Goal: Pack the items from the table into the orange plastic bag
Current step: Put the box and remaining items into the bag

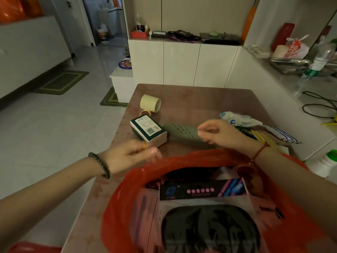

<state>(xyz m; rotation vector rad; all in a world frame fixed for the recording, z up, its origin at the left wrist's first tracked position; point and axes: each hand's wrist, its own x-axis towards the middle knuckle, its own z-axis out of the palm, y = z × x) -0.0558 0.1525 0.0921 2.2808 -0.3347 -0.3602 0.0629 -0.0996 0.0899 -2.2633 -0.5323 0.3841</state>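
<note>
The orange plastic bag stands wide at the table's near edge, with a dark box bearing pink print and a black-patterned pack inside it. My left hand hovers at the bag's far left rim, fingers loosely curled and blurred, holding nothing I can see. Over the right end of a green perforated case my right hand hangs with fingers apart and empty. A green-and-white box lies left of the case. Behind it a pale yellow mug lies on its side.
Several flat packets and a blue-white wrapper are piled at the table's right. A white bottle with a green cap stands off the right edge. White cabinets rise behind the brown table; tiled floor lies to the left.
</note>
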